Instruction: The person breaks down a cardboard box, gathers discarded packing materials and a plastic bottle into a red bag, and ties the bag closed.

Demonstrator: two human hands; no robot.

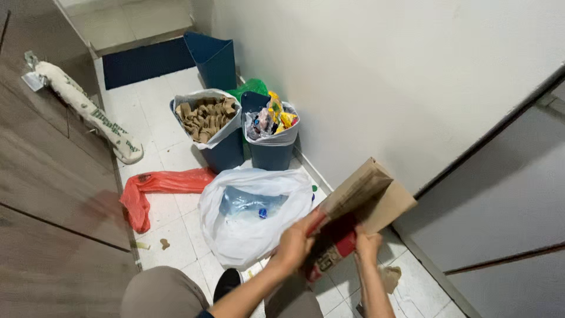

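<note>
We are holding a flattened cardboard box [360,203], brown on its inner faces and red on its printed outside, over the tiled floor [176,235] just to the right of a white plastic bag [253,218]. Our left hand [294,241] is gripping the box's lower red edge with fingers curled around it, and our right hand [368,242] is clasping the same box from beneath (its fingertips are hidden behind the cardboard). Both hands are closing on the box, which is tilting up toward the pale wall [382,70].

The white plastic bag is lying open on the floor, with clear plastic bottles [247,201] showing inside it. Just behind the bag, two dark blue bins are standing side by side: the left bin [220,150] is holding brown cardboard pieces in a white liner, and the right bin [272,150] is holding mixed colourful wrappers. A green bag [252,87] is peeking out behind them, and a third, empty-looking blue bin [213,59] is leaning farther back. To the left of the white bag an orange-red plastic bag [159,188] is lying crumpled, and beyond it a long printed white sack [88,109] is resting against a wood-grain panel [41,176].
</note>
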